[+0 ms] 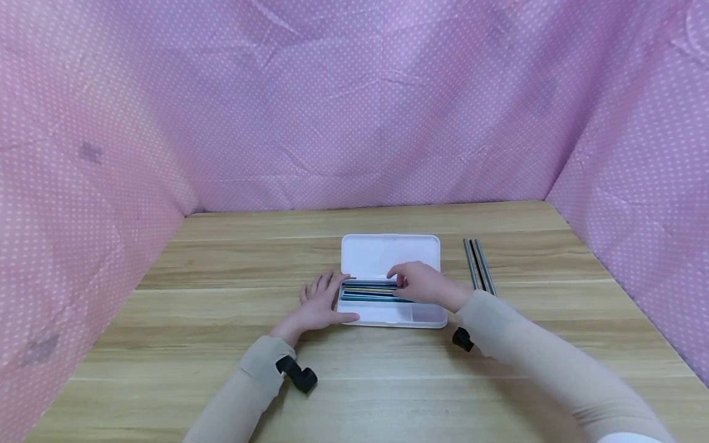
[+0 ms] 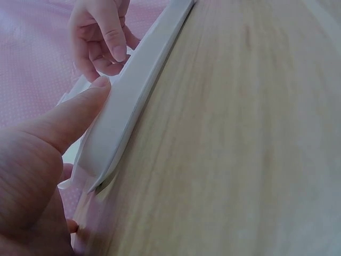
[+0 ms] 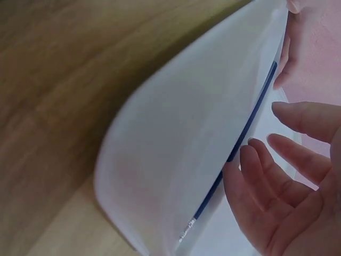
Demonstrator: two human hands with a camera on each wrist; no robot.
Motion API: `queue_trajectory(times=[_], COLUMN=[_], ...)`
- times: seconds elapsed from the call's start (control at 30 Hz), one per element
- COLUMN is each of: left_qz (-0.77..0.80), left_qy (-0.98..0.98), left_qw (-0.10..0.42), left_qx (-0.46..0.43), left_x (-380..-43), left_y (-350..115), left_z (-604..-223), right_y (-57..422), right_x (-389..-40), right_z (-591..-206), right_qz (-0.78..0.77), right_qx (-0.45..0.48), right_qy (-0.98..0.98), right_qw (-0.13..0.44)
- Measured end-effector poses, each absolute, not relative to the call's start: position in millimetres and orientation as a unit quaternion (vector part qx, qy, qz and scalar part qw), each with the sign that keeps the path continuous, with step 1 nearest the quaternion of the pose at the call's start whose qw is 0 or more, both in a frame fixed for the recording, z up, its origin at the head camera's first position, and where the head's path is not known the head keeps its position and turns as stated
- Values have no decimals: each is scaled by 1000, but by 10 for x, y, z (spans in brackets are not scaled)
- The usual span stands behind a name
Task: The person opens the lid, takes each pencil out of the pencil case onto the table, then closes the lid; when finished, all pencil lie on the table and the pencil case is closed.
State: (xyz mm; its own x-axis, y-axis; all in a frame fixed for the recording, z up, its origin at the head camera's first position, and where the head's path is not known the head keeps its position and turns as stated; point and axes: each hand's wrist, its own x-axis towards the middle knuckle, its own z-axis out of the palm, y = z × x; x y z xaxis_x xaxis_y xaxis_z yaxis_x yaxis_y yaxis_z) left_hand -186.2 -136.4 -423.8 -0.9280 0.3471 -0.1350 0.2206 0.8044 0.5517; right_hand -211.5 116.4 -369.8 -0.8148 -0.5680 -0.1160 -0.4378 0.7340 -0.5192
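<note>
A white pencil case [image 1: 373, 315] lies on the table, its lid [image 1: 390, 255] folded back. Several dark pencils [image 1: 368, 291] lie side by side across it. At the case's left end, my left hand [image 1: 319, 307] is spread, thumb [image 2: 88, 109] along the front edge and index finger toward the hinge. Over the pencils' right ends hovers my right hand [image 1: 423, 284], its fingers [image 3: 261, 186] loosely bent and thumb apart. In the right wrist view one fingertip is against or just beside a blue pencil [image 3: 250, 125]; contact is unclear. Nothing is pinched between these fingers.
To the right of the case, a few more pencils [image 1: 480, 267] lie on the wooden table [image 1: 232, 271], their near ends hidden by my right forearm. Pink dotted cloth [image 1: 360, 123] hangs behind the table and along both sides. Each wrist wears a black camera mount [image 1: 299, 375].
</note>
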Motion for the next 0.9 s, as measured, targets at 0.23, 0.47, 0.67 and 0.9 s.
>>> queue_trajectory(times=[0.23,0.47,0.67,0.9], left_qz=[278,276,273,270], left_qy=[941,942,943,943], left_qw=[118,119,116,120], left_qx=[150,149,153,152], left_x=[-1850,-1853,-1866,-1882], left_y=[-1368,-1369,-1370,-1369], left_z=[-4226,-4220,-4239,-4248], right_y=[1112,1107,1122,1144], right_x=[-2114,-2100,-2108,-2142], right_z=[-3723,-3728,-3742,-3745], right_qz=[-205,-195,-185,-193], right_qx=[-283,-298,-316,-338], right_qy=[927,926,923,915], right_qw=[136,123,114,110])
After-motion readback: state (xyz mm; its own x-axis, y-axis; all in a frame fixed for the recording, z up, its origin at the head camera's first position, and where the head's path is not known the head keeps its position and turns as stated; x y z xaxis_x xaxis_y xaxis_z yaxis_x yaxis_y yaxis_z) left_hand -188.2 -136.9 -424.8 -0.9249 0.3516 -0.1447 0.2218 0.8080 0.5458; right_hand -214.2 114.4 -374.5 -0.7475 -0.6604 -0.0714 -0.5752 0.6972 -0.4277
